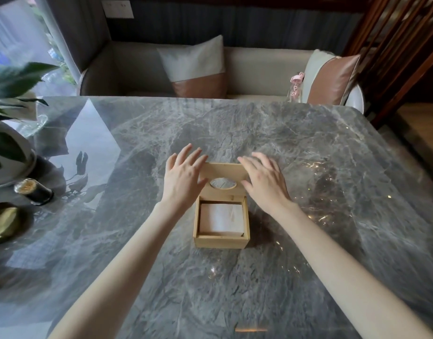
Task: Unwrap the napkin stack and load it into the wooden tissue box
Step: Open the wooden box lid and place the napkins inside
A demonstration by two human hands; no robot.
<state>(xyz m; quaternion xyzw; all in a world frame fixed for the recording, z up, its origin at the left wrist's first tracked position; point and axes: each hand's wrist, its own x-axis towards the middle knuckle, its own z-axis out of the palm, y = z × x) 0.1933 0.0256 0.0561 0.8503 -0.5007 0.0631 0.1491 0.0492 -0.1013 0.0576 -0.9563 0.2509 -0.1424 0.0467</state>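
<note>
A small wooden tissue box stands in the middle of the grey marble table. A white napkin stack lies flat inside it, unwrapped. The box's lid, with an oval hole, extends from the far side of the box, and marble shows through the hole. My left hand is at the lid's left edge with fingers spread and the thumb touching the wood. My right hand rests against the lid's right edge, fingers extended and slightly blurred. Clear crumpled plastic wrap lies on the table to the right of the box.
At the left edge stand a leafy plant in a white pot, a small dark jar and a green object on a dark dish. A sofa with cushions sits beyond the table. A wooden screen is at the right.
</note>
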